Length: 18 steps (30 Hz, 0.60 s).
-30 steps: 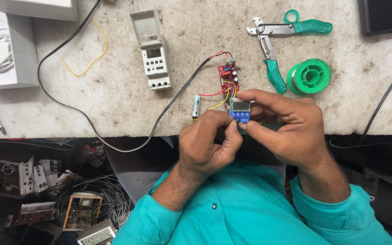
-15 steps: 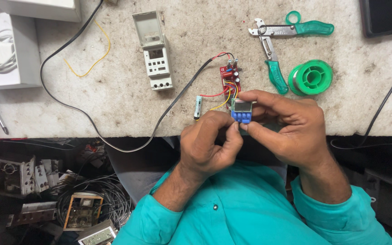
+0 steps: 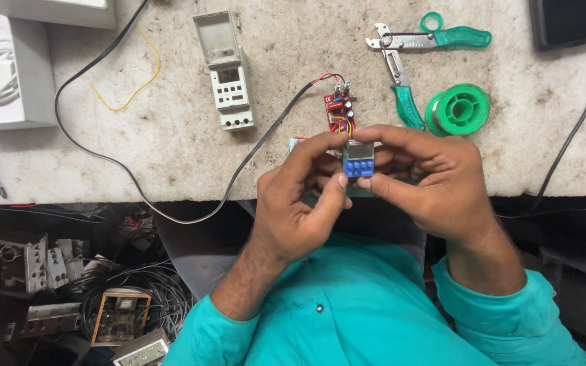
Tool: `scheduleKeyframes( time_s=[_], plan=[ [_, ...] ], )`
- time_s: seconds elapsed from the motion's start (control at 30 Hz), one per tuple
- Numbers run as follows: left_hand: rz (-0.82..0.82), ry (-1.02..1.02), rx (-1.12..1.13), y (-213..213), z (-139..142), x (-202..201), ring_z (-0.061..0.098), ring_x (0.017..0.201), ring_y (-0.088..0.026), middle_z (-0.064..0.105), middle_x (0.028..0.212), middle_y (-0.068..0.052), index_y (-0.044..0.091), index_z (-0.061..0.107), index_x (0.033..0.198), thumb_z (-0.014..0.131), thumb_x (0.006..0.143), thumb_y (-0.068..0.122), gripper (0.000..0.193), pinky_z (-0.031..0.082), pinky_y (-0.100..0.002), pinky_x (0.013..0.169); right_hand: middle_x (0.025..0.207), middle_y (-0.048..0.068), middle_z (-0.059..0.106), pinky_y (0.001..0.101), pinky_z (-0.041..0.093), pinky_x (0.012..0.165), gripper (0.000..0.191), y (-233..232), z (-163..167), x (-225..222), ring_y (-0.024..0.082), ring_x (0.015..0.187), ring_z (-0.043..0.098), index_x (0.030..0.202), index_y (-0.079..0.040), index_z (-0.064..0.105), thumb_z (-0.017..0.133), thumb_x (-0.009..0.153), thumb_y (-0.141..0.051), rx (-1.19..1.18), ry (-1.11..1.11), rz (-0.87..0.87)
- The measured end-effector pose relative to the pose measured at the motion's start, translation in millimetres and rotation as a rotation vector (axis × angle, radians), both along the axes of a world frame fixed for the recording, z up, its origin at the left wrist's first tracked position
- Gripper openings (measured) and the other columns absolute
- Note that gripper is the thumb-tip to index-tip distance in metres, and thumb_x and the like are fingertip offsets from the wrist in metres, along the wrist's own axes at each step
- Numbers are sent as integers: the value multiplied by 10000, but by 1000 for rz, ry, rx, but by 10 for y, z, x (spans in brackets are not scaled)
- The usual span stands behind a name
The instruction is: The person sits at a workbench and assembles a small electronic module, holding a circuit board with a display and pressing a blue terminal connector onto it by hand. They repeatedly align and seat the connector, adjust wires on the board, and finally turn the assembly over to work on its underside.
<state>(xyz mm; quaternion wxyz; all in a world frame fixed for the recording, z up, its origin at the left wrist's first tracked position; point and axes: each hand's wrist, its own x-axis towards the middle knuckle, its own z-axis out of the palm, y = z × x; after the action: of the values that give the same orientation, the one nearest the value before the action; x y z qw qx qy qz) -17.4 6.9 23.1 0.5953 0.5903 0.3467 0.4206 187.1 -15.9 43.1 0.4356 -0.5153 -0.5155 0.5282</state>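
At centre frame, just above the bench edge, both hands pinch a small blue keypad module (image 3: 359,163) with a grey display. The left hand (image 3: 300,203) grips its left side with thumb and fingers, and the right hand (image 3: 428,183) closes on its top and right side, steadying it face-up. Coloured wires tie it to a red circuit board (image 3: 338,112) lying just above. Green-handled wire strippers (image 3: 401,74) and a green solder spool (image 3: 457,110) lie upper right, near to hand; an opened grey timer casing (image 3: 228,74) rests upper centre.

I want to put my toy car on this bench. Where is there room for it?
Bare bench lies between the black cable and the grey timer case, and also right of the green solder spool. It is crowded around both hands, left hand and right hand, the small blue module, the red circuit board and the green-handled cutters.
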Motion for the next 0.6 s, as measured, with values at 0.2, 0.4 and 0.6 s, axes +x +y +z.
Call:
scheduleKeyframes(
  time_s=[0.2, 0.4, 0.6],
  plan=[
    [-36, -66, -67, 37, 26, 5, 709, 848, -85, 734, 1062, -91, 13, 516, 1424, 577, 1034, -42, 398, 618, -233, 741, 1092, 111, 765, 273, 621, 901, 513, 3, -4, 0, 131, 1012, 729, 1369, 40, 621, 716, 870, 113, -8, 22, 4],
    [5, -94, -163, 12, 35, 58, 679, 831, -73, 724, 1064, -97, 1, 532, 1387, 580, 1006, -57, 388, 593, -223, 725, 1097, 106, 768, 280, 627, 914, 513, 3, 22, -38, 134, 1025, 734, 1373, 34, 622, 716, 874, 112, 28, -37, 1],
    [-12, -110, -219, 29, 25, 36, 660, 822, -75, 703, 1023, -89, -4, 539, 1386, 584, 996, -66, 398, 577, -222, 718, 1139, 112, 736, 305, 613, 985, 536, 29, 140, 26, 155, 1068, 729, 1388, 34, 574, 641, 858, 76, 38, 92, 127]
  ],
)
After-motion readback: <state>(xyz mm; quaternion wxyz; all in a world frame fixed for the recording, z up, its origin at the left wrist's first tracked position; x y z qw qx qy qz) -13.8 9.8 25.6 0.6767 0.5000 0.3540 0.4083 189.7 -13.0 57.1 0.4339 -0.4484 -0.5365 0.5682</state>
